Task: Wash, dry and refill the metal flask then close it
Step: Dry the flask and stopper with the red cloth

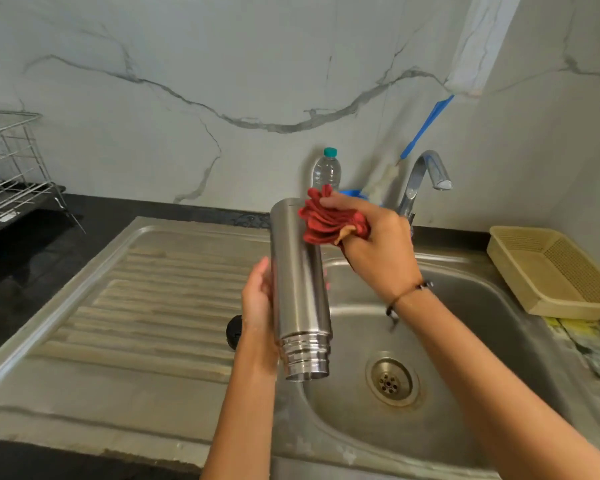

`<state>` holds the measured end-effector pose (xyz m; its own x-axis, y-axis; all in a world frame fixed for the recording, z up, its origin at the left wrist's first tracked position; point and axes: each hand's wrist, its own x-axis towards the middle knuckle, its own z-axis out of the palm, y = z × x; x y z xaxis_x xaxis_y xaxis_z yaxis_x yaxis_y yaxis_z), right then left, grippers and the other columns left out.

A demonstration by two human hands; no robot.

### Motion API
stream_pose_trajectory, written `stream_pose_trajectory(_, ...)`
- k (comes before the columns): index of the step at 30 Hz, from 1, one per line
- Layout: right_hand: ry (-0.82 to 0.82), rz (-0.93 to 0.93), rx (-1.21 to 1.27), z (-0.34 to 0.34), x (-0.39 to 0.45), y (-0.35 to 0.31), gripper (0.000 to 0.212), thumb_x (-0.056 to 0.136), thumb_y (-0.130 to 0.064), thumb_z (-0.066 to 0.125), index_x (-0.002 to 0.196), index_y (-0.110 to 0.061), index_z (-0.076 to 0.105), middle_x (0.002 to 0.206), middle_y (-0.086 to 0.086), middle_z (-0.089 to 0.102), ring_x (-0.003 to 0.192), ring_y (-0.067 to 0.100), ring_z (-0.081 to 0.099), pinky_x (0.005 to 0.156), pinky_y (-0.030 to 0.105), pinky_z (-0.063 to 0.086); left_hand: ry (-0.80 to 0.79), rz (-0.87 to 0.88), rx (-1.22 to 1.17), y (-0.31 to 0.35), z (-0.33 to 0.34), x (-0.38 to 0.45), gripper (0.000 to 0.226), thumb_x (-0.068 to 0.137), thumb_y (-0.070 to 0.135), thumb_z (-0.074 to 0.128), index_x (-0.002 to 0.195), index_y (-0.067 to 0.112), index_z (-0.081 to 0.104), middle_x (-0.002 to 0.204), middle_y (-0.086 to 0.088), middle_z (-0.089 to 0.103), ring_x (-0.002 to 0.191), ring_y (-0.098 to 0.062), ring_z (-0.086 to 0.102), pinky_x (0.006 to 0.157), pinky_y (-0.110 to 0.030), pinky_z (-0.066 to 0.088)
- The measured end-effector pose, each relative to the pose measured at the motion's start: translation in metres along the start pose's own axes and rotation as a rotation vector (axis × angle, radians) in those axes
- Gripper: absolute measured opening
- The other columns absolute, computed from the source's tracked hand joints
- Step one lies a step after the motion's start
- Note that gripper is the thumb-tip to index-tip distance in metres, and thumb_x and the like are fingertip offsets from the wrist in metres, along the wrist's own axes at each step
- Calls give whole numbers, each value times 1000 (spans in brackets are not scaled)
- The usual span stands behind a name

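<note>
left hand [257, 299] gripping flask [300, 289], right hand [378, 247] clutching cloth [326, 220]

The flask [299, 289] is upside down over the sink [465, 341], between both hands, with the drainboard [136, 306] left.

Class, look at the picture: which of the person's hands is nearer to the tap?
Right. The right hand, gripping the red cloth, is just beside the tap; the left hand holds the flask lower down, farther away.
</note>
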<state>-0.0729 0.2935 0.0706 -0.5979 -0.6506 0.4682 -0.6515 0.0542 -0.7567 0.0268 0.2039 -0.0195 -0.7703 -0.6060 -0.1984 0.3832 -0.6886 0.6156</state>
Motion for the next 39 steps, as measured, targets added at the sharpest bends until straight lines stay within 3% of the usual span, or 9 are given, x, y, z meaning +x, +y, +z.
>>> stream_pose_trajectory(3, -27, -16, -86, 9, 26, -2, 44, 75, 4, 55, 109, -21, 70, 105, 3, 71, 94, 20, 66, 87, 24, 50, -24, -42, 150, 5, 2, 1, 77, 72, 58, 57, 120, -3, 60, 91, -22, 67, 72, -30, 67, 62, -35, 58)
stream_pose_trajectory(6, -66, -25, -187, 19, 35, -1, 46, 76, -2, 53, 112, -27, 67, 106, 5, 71, 97, 29, 64, 87, 39, 49, -79, -47, 201, 7, 1, 0, 62, 71, 50, 58, 107, 0, 64, 83, -20, 68, 68, -31, 68, 54, -31, 56)
stream_pose_trajectory(15, -234, -176, -370, 29, -11, -11, 56, 66, -21, 40, 116, -26, 65, 132, -3, 56, 118, 25, 56, 88, 43, 49, -14, 27, 93, 1, -1, -1, 39, 75, 44, 58, 82, 10, 77, 83, -14, 71, 69, -22, 68, 62, -29, 57)
stream_pose_trajectory(19, -195, -225, -356, 25, -52, -7, 54, 62, -17, 46, 109, -28, 68, 127, -2, 61, 110, 24, 62, 80, 44, 55, -18, -35, -85, 2, -5, -4, 62, 79, 46, 54, 119, -1, 63, 110, -22, 63, 91, -29, 66, 81, -37, 56)
stream_pose_trajectory(23, -106, -304, -326, 20, -88, -7, 53, 63, -20, 38, 105, -30, 68, 121, 0, 64, 110, 21, 62, 74, 41, 58, -9, -86, -103, 1, -9, -7, 64, 76, 58, 56, 90, -3, 70, 85, -21, 65, 76, -31, 65, 70, -38, 58)
stream_pose_trajectory(30, -171, -174, -25, -1, -89, -15, 58, 59, -7, 40, 103, -31, 69, 118, -7, 64, 113, 0, 56, 94, 13, 44, 81, 49, -120, 9, -14, 8, 81, 72, 51, 58, 129, -7, 48, 106, -25, 59, 88, -32, 62, 82, -40, 52)
stream_pose_trajectory(32, -156, -146, -39, -3, -70, -18, 57, 58, -3, 46, 105, -26, 70, 115, -5, 67, 109, -1, 58, 92, 9, 43, 33, 76, -116, 9, -16, 5, 63, 76, 42, 57, 120, -2, 60, 108, -23, 63, 88, -30, 66, 85, -39, 54)
stream_pose_trajectory(35, -60, -145, -120, 2, -33, -26, 55, 62, -8, 46, 110, -20, 69, 113, 2, 68, 106, 6, 58, 91, 8, 41, -1, 82, -18, 9, -13, 2, 39, 75, 39, 57, 85, 6, 76, 86, -16, 69, 68, -24, 68, 62, -30, 58)
stream_pose_trajectory(39, 13, -157, -247, 16, 5, -34, 53, 68, -6, 47, 116, -19, 66, 128, 4, 59, 114, 21, 58, 96, 28, 44, -151, -32, 130, 11, -4, 0, 94, 48, 67, 81, 115, 2, 65, 94, -19, 68, 77, -29, 67, 62, -35, 57)
